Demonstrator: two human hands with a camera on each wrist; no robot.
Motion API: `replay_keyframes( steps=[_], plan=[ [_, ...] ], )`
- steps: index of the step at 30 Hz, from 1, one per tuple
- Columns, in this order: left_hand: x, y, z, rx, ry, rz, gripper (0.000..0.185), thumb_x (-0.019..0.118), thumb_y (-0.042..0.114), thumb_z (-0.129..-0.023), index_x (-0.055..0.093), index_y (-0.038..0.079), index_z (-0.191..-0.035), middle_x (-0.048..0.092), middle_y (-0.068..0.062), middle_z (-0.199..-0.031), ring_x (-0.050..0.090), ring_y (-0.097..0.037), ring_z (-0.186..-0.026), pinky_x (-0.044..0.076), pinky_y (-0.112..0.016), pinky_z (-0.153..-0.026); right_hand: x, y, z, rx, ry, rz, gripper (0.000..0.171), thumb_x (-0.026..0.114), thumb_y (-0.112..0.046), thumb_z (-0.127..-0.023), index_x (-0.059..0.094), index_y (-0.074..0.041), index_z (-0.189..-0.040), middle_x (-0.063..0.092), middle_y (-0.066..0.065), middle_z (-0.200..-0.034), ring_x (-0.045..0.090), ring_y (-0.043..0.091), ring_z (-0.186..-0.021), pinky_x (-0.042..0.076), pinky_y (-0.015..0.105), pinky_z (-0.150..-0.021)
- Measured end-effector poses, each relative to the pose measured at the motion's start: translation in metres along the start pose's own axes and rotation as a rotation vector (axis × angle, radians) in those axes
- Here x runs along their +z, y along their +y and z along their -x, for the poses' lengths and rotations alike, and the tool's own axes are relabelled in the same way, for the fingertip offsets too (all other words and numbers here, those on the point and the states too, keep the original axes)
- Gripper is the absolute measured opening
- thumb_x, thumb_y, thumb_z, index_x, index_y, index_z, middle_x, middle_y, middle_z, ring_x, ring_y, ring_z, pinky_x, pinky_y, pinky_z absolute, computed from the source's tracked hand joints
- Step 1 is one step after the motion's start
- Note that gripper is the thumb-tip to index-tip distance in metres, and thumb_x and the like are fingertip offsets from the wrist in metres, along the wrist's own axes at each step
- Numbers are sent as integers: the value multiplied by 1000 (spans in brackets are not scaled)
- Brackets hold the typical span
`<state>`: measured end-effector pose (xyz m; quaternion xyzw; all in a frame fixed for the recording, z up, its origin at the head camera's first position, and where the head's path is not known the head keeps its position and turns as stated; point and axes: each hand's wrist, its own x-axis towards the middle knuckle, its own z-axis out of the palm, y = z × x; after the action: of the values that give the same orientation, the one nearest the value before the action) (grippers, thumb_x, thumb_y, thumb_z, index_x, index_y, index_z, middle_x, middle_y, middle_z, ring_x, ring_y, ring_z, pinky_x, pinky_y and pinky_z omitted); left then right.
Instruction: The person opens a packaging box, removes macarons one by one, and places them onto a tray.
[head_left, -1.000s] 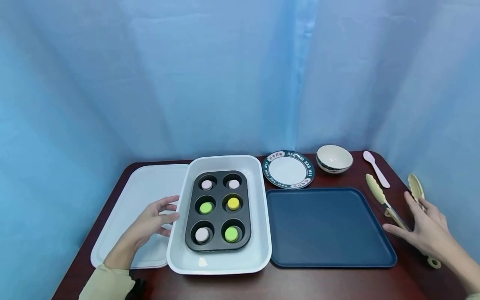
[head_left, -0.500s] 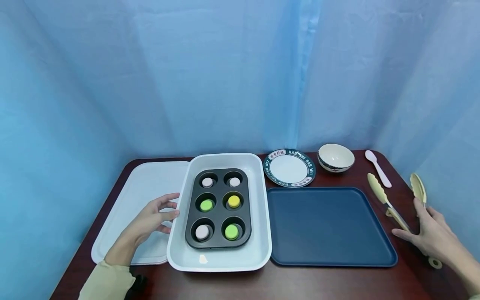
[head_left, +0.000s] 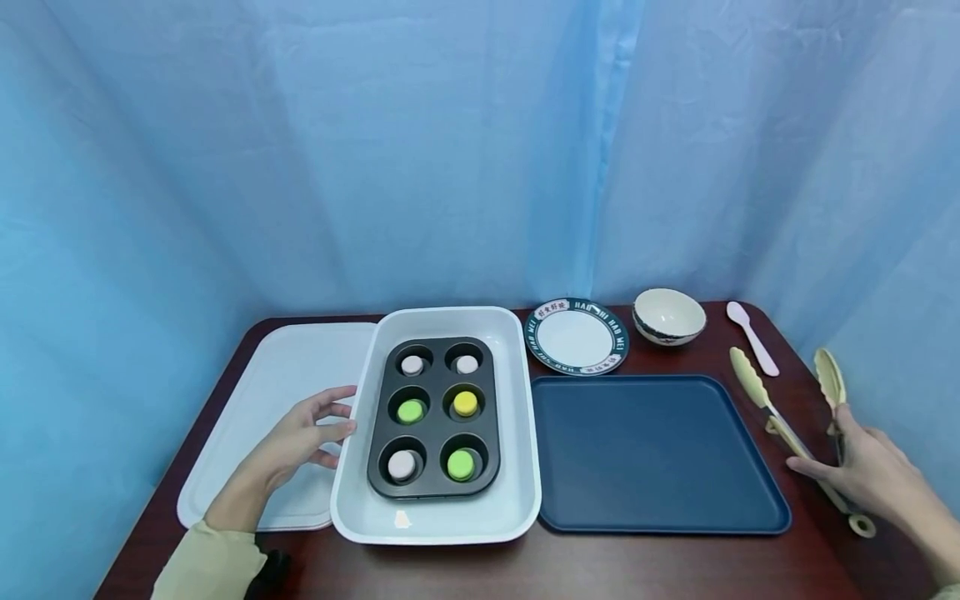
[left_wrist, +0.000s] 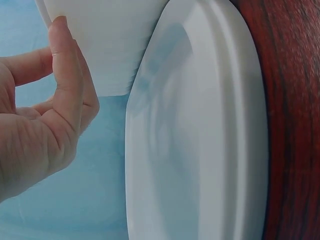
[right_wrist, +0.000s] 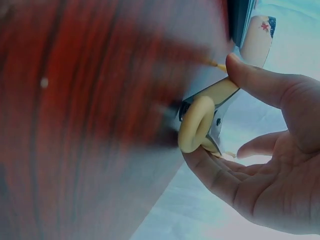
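Grasping tongs (head_left: 786, 431) with right hand (head_left: 873, 471) near right edge of bench (head_left: 585, 567): thumb by one arm, fingers round the other, probably to work both by squeezing. Splayed in a V, likely from spring force with little squeeze on. Pointing scalloped tips at far edge, looped end toward near edge; long axis roughly parallel to right edge. Can't tell if lifted off the bench. Touching left wall of white dish (head_left: 480, 522) with left hand (head_left: 303, 433), not clasping; presumably steadying it. Muffin pan (head_left: 433, 437) set inside white dish, long axis near edge to far edge, likely for reach.
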<state>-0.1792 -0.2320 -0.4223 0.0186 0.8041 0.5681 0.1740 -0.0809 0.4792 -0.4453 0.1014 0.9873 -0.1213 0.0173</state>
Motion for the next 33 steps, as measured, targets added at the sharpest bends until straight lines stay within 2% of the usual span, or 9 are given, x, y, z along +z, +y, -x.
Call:
replay_keyframes(
  steps=[3, 9, 14, 21, 29, 33],
  plan=[
    [0, 0, -1, -1, -2, 4, 66, 69, 13, -96, 39, 6, -153, 52, -23, -127, 66, -27, -93, 63, -46, -69, 0, 0, 1, 22, 0, -3, 105, 80, -60, -79, 30, 22, -122, 51, 17, -70, 54, 30, -59, 47, 47, -49],
    [0, 1, -1, 2, -9, 4, 66, 69, 13, -96, 39, 6, -153, 52, -23, -127, 66, -28, -92, 63, -46, -69, 0, -3, 6, 88, -34, 14, 99, 77, -64, -79, 31, 20, -107, 48, 23, -71, 55, 35, -60, 47, 50, -51],
    [-1, 0, 1, -7, -11, 9, 65, 69, 13, -96, 39, 6, -153, 53, -23, -127, 66, -28, -88, 63, -46, -68, -5, -3, 3, 105, -77, 24, 106, 76, -67, -78, 34, 24, -112, 54, 28, -76, 59, 48, -72, 50, 58, -59],
    [-1, -1, 1, -3, -13, 14, 65, 69, 12, -96, 39, 6, -153, 53, -23, -127, 66, -28, -87, 63, -46, -67, -3, -2, 6, 129, -125, 5, 105, 72, -70, -80, 36, 23, -111, 50, 13, -66, 60, 38, -67, 50, 55, -59],
    [-2, -1, 0, 2, -16, 22, 64, 69, 12, -96, 40, 6, -153, 52, -23, -127, 66, -28, -87, 63, -46, -67, -3, -1, 5, 146, -145, -7, 103, 75, -67, -80, 37, 23, -113, 53, 18, -73, 60, 40, -70, 51, 55, -60],
    [-3, -2, 0, 7, -20, 25, 64, 69, 12, -96, 40, 7, -153, 52, -24, -127, 66, -29, -88, 63, -46, -67, -4, -3, 4, 147, -137, 4, 106, 74, -69, -79, 35, 22, -119, 54, 18, -73, 60, 47, -75, 49, 60, -63]
  ],
)
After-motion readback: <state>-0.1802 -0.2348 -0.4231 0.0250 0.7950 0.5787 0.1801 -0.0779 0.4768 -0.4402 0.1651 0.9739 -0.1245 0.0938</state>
